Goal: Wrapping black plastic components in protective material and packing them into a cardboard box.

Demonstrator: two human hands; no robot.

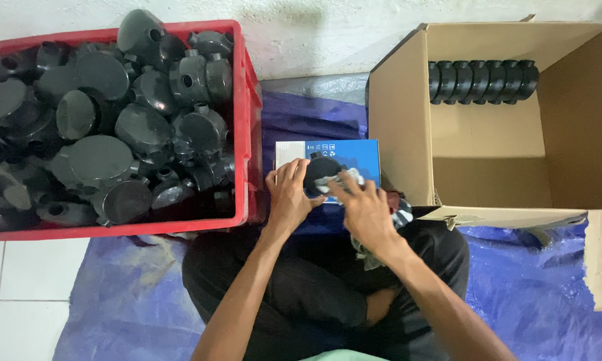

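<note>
A round black plastic junction box [321, 175] is being pinched at its rim by the left hand [289, 197] over a small blue box [328, 159] while being rubbed with a rag [350, 179] gripped in the right hand [366, 212] — light, stiff, probably slippery.

White plaster wall [314, 33], white floor tiles [13, 301], blue tarp [134, 287] spread over floor

A crate [244, 120] heaped with round fittings [107, 120] stands at the left on a tarp [535, 294]; a cardboard box [398, 120] lies open on its side at the right, a row of fittings [481, 81] stacked inside (against its back wall). Between them sits a small carton [354, 154], with the left hand [289, 197] and right hand [364, 208] just before it, together on one round fitting [321, 175] and a cloth [349, 179]
</note>
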